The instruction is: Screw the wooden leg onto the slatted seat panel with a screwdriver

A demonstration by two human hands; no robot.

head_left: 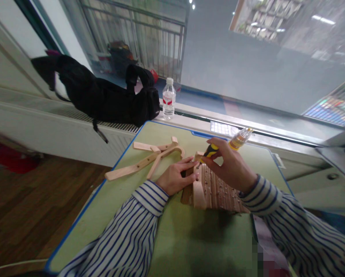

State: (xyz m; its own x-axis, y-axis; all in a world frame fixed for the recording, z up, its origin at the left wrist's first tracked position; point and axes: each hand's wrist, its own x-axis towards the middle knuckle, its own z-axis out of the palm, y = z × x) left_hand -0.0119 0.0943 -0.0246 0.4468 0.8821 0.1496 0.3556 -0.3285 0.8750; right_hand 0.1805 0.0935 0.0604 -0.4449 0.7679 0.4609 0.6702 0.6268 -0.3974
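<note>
Hands meet over the slatted wooden piece (215,190) at the far middle of the green table (175,238): the left hand (176,177) presses flat on its edge, the right hand (228,165) is clamped around one screwdriver (218,148) angled down. Two curved wooden parts (149,157) lie beside them; one water bottle (168,98) stands on the sill.

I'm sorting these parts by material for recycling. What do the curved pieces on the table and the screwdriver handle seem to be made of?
The curved pieces look like pale, unfinished bent wood: matt, light tan, with drilled holes. The screwdriver handle, held in the right hand, looks like clear amber plastic with a black-and-yellow grip, probably rubbery, though that is uncertain.
</note>
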